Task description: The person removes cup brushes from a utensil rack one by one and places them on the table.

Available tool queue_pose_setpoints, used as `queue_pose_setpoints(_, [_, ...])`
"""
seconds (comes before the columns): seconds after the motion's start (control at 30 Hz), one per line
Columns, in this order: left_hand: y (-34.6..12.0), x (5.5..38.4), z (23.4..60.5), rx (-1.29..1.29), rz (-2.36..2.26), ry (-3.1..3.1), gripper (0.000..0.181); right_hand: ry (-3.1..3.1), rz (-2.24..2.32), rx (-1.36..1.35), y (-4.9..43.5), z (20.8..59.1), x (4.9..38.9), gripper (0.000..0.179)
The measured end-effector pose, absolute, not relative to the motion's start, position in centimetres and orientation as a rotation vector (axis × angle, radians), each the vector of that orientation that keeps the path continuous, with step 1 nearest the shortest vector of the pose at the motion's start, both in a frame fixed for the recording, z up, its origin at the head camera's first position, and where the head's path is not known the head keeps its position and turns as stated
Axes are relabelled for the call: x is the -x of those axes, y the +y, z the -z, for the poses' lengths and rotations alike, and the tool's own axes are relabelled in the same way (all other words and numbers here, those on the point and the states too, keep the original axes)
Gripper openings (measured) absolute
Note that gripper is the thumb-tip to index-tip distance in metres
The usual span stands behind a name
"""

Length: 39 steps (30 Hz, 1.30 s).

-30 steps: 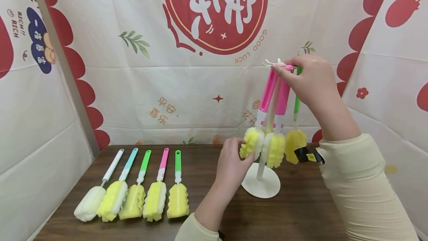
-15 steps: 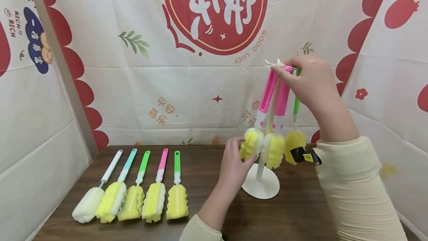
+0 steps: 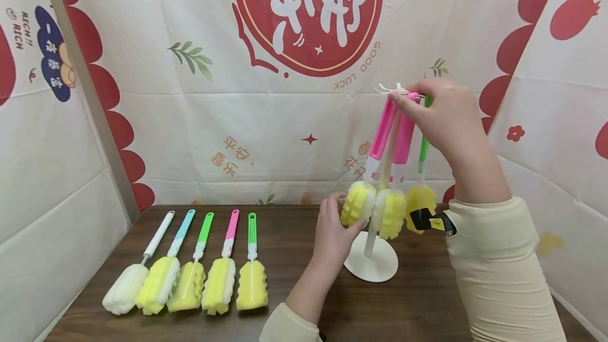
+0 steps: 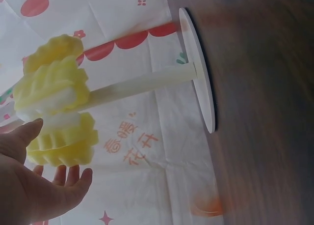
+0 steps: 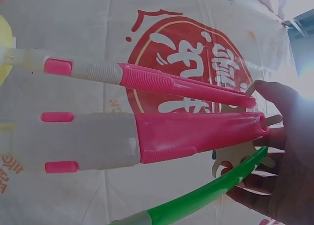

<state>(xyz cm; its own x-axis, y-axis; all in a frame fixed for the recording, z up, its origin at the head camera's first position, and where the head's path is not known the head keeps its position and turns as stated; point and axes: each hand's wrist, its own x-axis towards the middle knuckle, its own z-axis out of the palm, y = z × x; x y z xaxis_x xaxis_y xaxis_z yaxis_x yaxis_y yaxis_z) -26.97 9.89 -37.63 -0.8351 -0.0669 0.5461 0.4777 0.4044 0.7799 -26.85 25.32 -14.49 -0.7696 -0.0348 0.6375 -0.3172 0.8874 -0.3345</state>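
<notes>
A white stand with a round base and hooks on top bears several sponge bottle brushes hanging heads down. My left hand holds the yellow-and-white sponge head of the left pink-handled brush, thumb on one side and fingers on the other. My right hand grips the stand's hooked top, with the thumb at the upper end of that brush's handle. Beside it hang a second pink-handled brush and a green-handled brush. Part of the hooked top is hidden behind the handles and fingers.
Several more sponge brushes lie in a row at the left of the dark wooden table, among them a white one and a blue-handled one. Printed cloth walls the back and both sides.
Both hands stay at the stand with almost the same hold. The left forearm has shifted slightly to the right; the brushes hang as before.
</notes>
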Motion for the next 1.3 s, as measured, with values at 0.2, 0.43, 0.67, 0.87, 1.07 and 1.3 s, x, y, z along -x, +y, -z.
queue_pose_setpoints(0.2, [10.3, 27.2, 37.9, 0.349, 1.426, -2.157, 0.060, -2.389, -0.633, -0.264, 25.5, 14.6, 26.6, 0.060])
queue_pose_setpoints(0.43, [10.3, 27.2, 37.9, 0.355, 1.415, -2.145, 0.056, -2.354, -0.677, -0.291, 25.7, 14.7, 26.4, 0.053])
queue_pose_setpoints(0.67, [10.1, 27.2, 37.8, 0.366, 1.399, -2.123, 0.047, -2.334, -0.719, -0.309, 25.9, 15.0, 26.3, 0.051])
queue_pose_setpoints(0.87, [9.9, 27.2, 37.7, 0.391, 1.412, -2.101, 0.040, -2.337, -0.750, -0.293, 26.1, 15.0, 26.2, 0.052])
queue_pose_setpoints(1.07, [9.6, 27.1, 37.6, 0.428, 1.362, -2.101, 0.031, -2.334, -0.769, -0.280, 26.1, 15.0, 26.0, 0.051])
queue_pose_setpoints(1.3, [9.2, 26.8, 37.3, 0.435, 1.309, -2.100, 0.026, -2.338, -0.785, -0.273, 25.9, 15.0, 25.9, 0.051])
